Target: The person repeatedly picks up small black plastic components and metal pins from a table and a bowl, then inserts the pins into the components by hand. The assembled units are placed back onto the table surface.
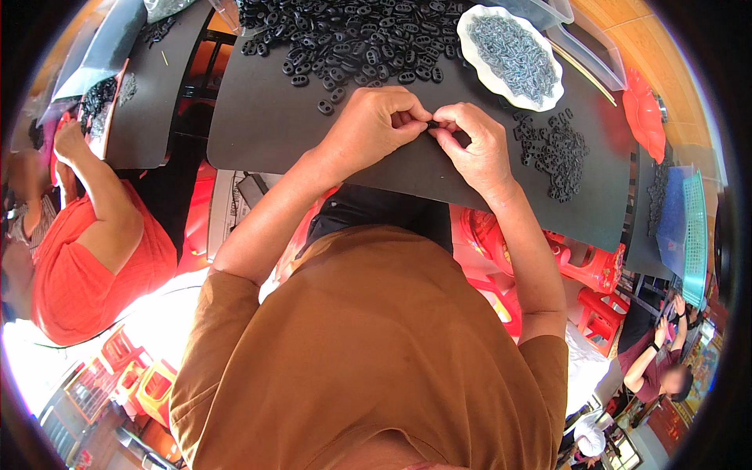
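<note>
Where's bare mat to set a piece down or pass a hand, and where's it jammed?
Bare black mat lies left of the left hand, below the big heap of black pieces. Another bare strip runs along the near edge, under the right hand and the small pile. Crowded: the far edge with the heap and the white dish of grey parts.

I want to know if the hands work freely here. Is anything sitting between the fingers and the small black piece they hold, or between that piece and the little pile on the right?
Nothing visible does. The left hand and right hand pinch the small black piece directly between their fingertips. Between it and the small pile of black pieces lies only bare black board; the white dish stands farther back.
</note>
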The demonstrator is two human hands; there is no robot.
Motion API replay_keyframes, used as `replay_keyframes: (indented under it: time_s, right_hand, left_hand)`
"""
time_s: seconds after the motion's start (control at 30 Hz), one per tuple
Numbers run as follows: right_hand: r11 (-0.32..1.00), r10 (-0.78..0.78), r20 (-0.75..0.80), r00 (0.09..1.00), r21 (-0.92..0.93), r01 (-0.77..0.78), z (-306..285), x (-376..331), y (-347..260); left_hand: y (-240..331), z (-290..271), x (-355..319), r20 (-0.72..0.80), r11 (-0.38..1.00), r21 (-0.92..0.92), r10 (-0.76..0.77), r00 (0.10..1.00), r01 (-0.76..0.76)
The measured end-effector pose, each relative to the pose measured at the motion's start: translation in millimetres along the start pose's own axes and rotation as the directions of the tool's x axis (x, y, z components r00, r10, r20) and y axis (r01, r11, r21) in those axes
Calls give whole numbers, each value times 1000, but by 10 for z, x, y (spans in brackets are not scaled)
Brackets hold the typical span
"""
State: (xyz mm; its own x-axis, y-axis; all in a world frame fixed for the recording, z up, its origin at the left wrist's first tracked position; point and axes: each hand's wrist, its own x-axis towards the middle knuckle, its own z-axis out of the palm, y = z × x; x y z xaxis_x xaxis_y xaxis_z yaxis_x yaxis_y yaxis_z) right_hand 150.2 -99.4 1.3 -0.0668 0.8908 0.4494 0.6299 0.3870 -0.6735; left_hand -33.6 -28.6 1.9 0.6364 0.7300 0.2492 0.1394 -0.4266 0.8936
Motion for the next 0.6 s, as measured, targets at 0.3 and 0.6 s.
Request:
replay_keyframes:
  time_s: [0.3,0.6]
  right_hand:
    - [998,-55,25,998,-11,55,-14,-7,-23]
    - [989,-148,51,988,-21,149,-23,-56,38]
  left_hand:
    - [14,15,-27,13,1000,1,10,1000,-10]
    - [68,21,-71,25,999,40,0,1000,-1]
